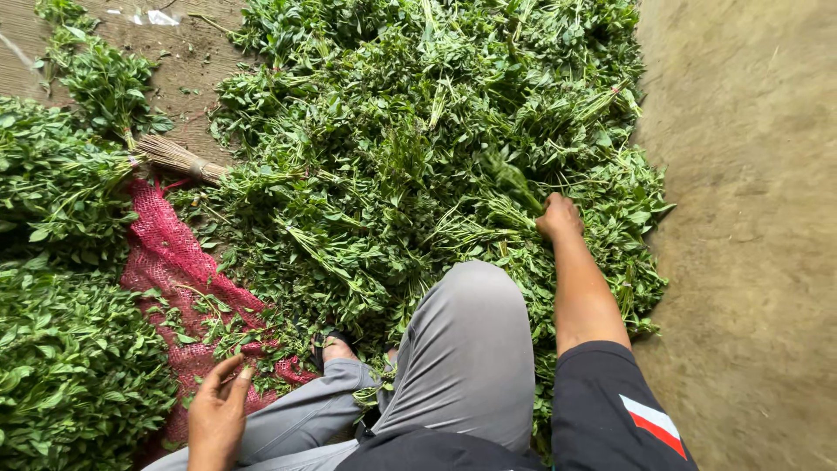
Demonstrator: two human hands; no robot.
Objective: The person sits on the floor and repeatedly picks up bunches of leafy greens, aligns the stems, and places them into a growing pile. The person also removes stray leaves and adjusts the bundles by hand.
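Reaching into the heap of leafy stems (418, 157), my right hand (558, 216) closed round a few stalks; my left hand (216, 410) hovered open over the red mesh sack (170, 257). Next, I judged, came pulling them free.

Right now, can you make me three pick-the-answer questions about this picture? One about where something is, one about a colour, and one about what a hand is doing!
1. Where is the net sack?
A. Left of the knee
B. On the bare floor at the right
C. On the knee

2. What colour is the net sack?
A. Blue
B. Red
C. Yellow

3. What is the right hand doing?
A. Lying flat and open
B. Gripping leafy stems
C. Holding a knife

Answers:
1 A: the net sack lies left of the knee.
2 B: its mesh is red.
3 B: the right hand is closed on leafy stems.
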